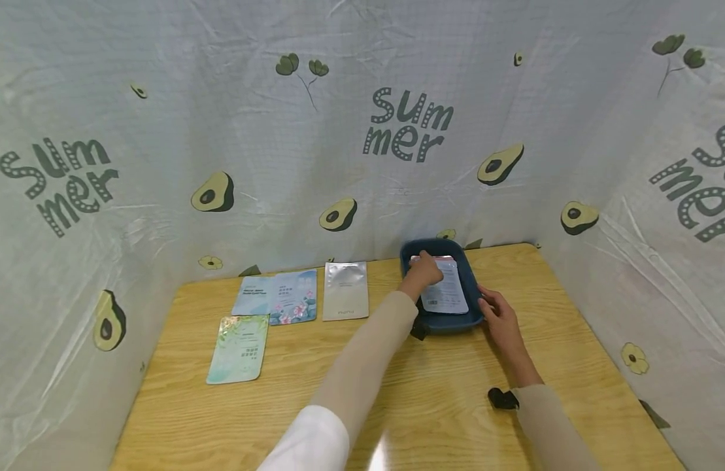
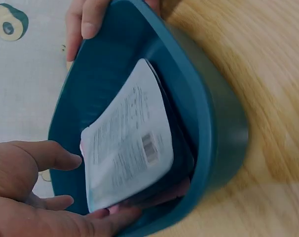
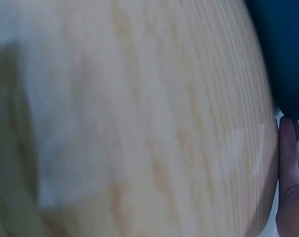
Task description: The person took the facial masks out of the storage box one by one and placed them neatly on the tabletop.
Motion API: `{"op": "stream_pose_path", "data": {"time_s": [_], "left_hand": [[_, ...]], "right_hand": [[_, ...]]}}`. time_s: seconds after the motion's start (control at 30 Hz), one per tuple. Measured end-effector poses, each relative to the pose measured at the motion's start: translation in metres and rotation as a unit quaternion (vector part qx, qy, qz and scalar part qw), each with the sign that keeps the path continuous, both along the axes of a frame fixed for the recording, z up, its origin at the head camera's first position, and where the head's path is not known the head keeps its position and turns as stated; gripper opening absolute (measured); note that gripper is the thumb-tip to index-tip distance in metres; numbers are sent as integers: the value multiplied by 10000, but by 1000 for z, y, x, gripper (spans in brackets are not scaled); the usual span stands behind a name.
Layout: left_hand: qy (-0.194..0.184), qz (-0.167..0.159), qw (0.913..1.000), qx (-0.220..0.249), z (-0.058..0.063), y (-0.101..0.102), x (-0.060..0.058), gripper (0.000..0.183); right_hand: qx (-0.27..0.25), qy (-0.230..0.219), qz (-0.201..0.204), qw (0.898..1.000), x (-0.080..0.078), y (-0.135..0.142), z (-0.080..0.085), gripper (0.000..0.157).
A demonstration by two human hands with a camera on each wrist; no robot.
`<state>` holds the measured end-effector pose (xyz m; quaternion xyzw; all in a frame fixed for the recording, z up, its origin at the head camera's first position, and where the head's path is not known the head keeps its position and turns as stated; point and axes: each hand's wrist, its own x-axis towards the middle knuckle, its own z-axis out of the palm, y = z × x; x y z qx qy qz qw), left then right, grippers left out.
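Note:
A dark blue plastic basin (image 1: 469,278) stands on the table near the back wall. Inside lies a small stack of flat face mask sachets (image 1: 447,291), the top one white with printed text and a barcode (image 2: 149,149); a pink edge shows beneath. My left hand (image 1: 423,271) reaches into the basin at the stack's edge. In the left wrist view its thumb (image 2: 65,157) stands off the top sachet, while a finger (image 2: 122,219) touches the stack's lower edge. My right hand (image 1: 503,324) holds the basin by its right side, with fingers (image 2: 93,22) over the rim.
Left of the basin lie a silver-beige sachet (image 1: 346,291), a blue floral sachet (image 1: 293,297), a light blue sachet (image 1: 253,296) partly tucked beside it, and a green one (image 1: 238,350) nearer. Behind the wooden table (image 1: 268,418) hangs an avocado-print sheet (image 1: 250,118).

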<state>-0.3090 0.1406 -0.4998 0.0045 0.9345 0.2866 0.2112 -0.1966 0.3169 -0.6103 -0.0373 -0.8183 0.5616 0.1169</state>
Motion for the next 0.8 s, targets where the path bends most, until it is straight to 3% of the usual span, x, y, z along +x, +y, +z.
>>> {"op": "stream_pose_path", "data": {"time_s": [0.13,0.23,0.3,0.43,0.67,0.8], "left_hand": [[677,-180,9974,147,-3,-7,-5,60],[1235,-154,9912,452,-7,-13,-7,47],[1407,-19,9867,812,-10,-16,-7,44],[1307,177,9822,1339,-15,-19,-3,48],[1247,-96,9832,1327,-22,-20,1,52],[1434,14,9774,1550,-27,-20,4,51]], "right_hand": [[-14,119,25,9999,0,0,-2,42],[17,188,43,9998,-1,0,-3,40],[48,230,36,9997,-2,0,-5,40],[32,272,8,9996,-3,1,-4,40],[-64,269,73,9996,-5,2,-6,41],[-26,244,93,9997,-3,2,1,41]]}}
